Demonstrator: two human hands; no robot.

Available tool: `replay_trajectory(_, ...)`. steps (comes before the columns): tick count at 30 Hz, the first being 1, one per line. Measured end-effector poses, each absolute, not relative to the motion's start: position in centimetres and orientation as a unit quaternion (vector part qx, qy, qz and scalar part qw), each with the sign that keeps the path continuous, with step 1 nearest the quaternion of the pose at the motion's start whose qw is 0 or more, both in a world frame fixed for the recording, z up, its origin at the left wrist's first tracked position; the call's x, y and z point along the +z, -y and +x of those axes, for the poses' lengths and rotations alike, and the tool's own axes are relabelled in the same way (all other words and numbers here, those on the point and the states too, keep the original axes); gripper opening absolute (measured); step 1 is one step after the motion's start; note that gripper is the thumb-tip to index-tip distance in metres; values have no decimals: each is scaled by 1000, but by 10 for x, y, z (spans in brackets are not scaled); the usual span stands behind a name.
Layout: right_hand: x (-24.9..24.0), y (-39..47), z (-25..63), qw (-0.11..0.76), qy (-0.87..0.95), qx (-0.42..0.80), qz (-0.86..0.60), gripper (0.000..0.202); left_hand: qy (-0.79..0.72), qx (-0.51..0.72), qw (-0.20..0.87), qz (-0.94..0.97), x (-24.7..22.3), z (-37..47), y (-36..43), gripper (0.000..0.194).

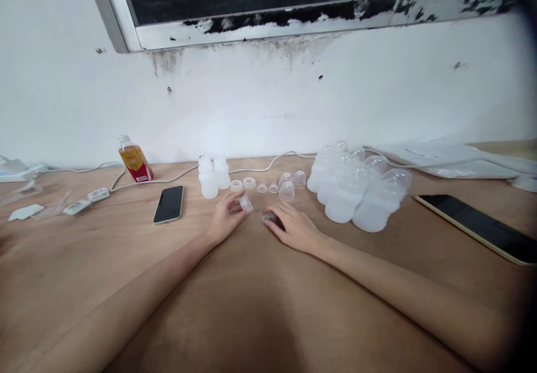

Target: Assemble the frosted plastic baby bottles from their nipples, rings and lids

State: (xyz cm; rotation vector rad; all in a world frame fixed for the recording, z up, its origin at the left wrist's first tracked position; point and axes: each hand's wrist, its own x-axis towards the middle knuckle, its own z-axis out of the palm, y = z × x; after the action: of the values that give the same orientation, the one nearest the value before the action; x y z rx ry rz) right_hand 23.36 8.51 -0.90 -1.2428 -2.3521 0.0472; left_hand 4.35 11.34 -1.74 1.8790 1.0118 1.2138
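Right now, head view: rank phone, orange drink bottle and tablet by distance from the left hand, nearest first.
From the left hand:
1. Phone, just to its left, flat on the table.
2. Orange drink bottle, farther left, by the wall.
3. Tablet, far right, beyond the right hand.

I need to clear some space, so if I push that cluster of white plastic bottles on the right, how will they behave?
The white bottles look empty and translucent, so probably light. They lie tilted against each other, so a push would likely scatter them. Their round bodies and domed caps suggest they may roll across the table.

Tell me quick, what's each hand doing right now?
Left hand: pinching a small clear cap.
Right hand: fingers closed on a small clear piece.
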Motion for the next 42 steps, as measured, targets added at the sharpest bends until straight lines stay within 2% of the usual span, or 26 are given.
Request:
replay_trajectory(3, -9, -82, 234, 228, 864, 10, -448, 22, -363, 496, 432, 660, -16, 46, -111, 46)
replay_trajectory(7, -9, -84, 233, 230, 865, 11, -446, 26, -372, 478, 470, 642, -13, 46, -111, 47)
replay_trajectory(9, -11, -87, 235, 262, 858, 31, -441, 25, -376, 466, 449, 663, -12, 45, -111, 45)
replay_trajectory(13, -14, -93, 237, 377, 810, 97, -439, 31, -415, 424, 340, 730, -12, 43, -111, 42)
replay_trajectory(16, -14, -94, 236, 424, 789, 110, -431, 30, -415, 405, 326, 746, -11, 43, -109, 43)
replay_trajectory(20, -9, -89, 234, 419, 817, 49, -393, 15, -390, 407, 334, 756, -9, 45, -106, 40)
replay_trajectory(27, -13, -90, 235, 414, 818, 73, -393, 35, -379, 396, 303, 780, -9, 45, -104, 40)
replay_trajectory(32, -13, -89, 230, 417, 835, 32, -359, 26, -343, 400, 223, 820, -10, 46, -101, 37)
replay_trajectory(38, -11, -85, 226, 351, 871, 13, -344, 38, -339, 417, 211, 817, -12, 46, -102, 36)
replay_trajectory(42, -12, -88, 226, 388, 839, 62, -377, 43, -321, 428, 209, 819, -13, 45, -102, 35)
